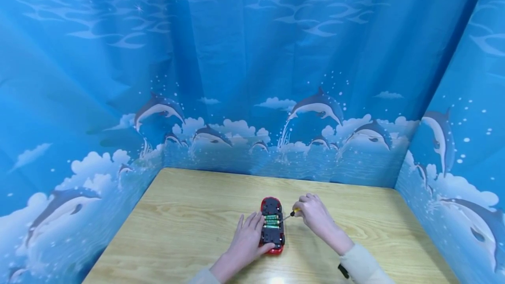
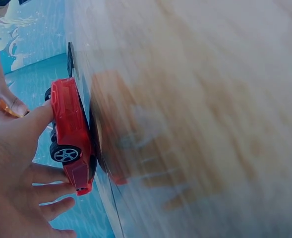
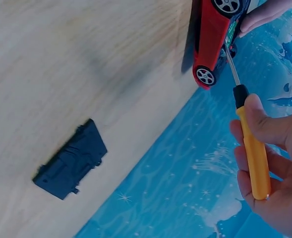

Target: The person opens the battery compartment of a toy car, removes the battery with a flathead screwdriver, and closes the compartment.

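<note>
A red toy car lies upside down on the wooden table, its black underside up. Three green batteries show in its uncovered compartment. My left hand rests along the car's left side, fingers straight and spread; in the left wrist view its thumb and fingers touch the car. My right hand grips a screwdriver by its yellow handle. The metal shaft slants into the battery compartment from the right, its tip down by the batteries.
A black battery cover lies loose on the table, seen in the right wrist view. The wooden table has a blue dolphin-printed curtain behind it and along both sides.
</note>
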The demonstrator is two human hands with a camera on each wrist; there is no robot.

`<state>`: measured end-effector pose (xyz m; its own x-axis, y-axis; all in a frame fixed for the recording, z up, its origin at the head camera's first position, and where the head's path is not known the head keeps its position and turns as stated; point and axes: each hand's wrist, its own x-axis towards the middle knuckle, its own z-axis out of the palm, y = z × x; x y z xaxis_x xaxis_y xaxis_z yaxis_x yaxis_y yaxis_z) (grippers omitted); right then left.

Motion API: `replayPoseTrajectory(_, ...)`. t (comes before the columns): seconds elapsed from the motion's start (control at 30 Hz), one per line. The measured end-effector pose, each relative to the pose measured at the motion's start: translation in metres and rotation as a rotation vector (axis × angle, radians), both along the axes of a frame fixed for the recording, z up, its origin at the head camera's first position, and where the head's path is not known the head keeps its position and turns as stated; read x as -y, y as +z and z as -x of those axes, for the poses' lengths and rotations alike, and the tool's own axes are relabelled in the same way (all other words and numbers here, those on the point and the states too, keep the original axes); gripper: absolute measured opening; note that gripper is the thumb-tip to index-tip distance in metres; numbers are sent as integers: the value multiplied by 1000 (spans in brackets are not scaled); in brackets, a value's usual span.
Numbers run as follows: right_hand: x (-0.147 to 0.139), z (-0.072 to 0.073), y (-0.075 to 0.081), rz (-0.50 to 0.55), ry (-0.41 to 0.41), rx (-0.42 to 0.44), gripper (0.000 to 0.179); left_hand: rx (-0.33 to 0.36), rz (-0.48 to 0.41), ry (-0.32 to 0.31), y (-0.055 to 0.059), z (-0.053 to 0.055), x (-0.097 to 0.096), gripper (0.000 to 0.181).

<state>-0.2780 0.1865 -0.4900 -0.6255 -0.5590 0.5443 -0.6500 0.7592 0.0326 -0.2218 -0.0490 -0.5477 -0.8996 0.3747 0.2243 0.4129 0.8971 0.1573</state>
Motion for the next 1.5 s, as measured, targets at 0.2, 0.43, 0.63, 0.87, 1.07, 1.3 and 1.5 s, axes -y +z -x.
replayPoseTrajectory(0.2,-4,-3,-3,43,-33,74,17,3,-11,-6,3,0,1,88)
replayPoseTrajectory(0.43,-10,-3,-14,122,-27,95,20,-4,-6,-9,4,-1,1,88)
replayPoseTrajectory(0.63,-15,-5,-23,180,-76,142,20,-8,-18,-9,3,-2,1,88)
replayPoseTrajectory(0.87,-17,-9,-31,243,-145,218,20,-25,-28,-12,2,-2,1,88)
replayPoseTrajectory(1.07,-18,-12,-34,268,-173,249,18,-38,-14,-14,2,-2,2,87)
replayPoseTrajectory(1.3,-17,-14,-35,276,-191,279,17,-41,20,-11,2,0,1,88)
replayPoseTrajectory(1.5,-17,-15,-30,266,-178,237,19,-3,46,-6,2,-2,-1,88)
